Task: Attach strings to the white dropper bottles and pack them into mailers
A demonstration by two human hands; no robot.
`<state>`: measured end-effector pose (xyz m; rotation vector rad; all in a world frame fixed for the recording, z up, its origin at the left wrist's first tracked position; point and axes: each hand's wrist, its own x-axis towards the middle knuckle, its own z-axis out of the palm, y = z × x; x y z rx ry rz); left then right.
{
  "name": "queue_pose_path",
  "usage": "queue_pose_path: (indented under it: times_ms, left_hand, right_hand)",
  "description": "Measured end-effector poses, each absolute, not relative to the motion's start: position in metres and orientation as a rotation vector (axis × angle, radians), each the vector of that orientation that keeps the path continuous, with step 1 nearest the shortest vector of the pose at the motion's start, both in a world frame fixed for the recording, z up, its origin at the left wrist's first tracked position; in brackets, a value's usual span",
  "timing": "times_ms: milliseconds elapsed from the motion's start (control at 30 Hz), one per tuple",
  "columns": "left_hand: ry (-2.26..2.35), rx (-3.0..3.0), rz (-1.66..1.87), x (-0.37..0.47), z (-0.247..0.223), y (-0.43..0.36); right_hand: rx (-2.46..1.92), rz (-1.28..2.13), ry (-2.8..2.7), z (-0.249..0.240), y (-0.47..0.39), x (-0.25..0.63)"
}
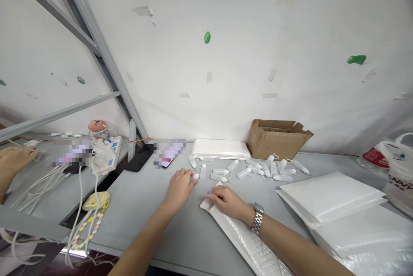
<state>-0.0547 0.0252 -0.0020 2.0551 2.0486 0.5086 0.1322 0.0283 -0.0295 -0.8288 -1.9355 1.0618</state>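
Observation:
My left hand (180, 186) rests on the grey desk with its fingers curled down on a small white tube (195, 177), whose end shows at the fingertips. Just right of it stands another white tube (202, 171). My right hand (228, 202), wearing a metal watch at the wrist, pinches the mouth of a white bubble mailer (240, 235). The mailer lies aslant under my right forearm, its upper end towards the tubes. Several more white tubes with thin loops (248, 172) are scattered beyond both hands. What is inside the mailer is hidden.
An open cardboard box (274, 140) and a white flat stack (221, 149) stand against the wall. White mailers (335, 196) are piled at right, beside a plastic bag (402, 172). Phones (140, 158), a power strip (108, 155) and cables lie left. Another person's hand (16, 162) shows far left.

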Motion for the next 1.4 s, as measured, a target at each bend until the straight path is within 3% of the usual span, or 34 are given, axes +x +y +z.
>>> queue_pose_path:
  times_ms: [133,267,467,867,1133,1400]
  left_hand:
    - [1.963,1.910,0.731,-0.052,0.005,0.019]
    - [1.392,1.386,1.220,-0.031,0.009,0.006]
    - [1.163,1.003,1.341,0.009,-0.011,-0.002]
    - [1.568,1.436,1.170,0.017,-0.017,-0.012]
    - [1.308,1.147,1.238,0.025,-0.019,-0.014]
    - [1.411,1.710,1.105,0.027,-0.009,-0.031]
  right_hand:
    - [-0.943,0.900,-1.942,-0.027,0.029,0.134]
    - [-1.065,0.927,-1.748,-0.026,0.031,0.137]
    - [-1.033,0.944,-1.486,-0.026,0.027,0.137]
    - [-0.959,1.007,-1.342,-0.028,0.027,0.137]
    - [-0.915,1.062,-1.186,-0.024,0.028,0.138]
    - [-0.939,1.066,-1.157,-0.020,0.030,0.138]
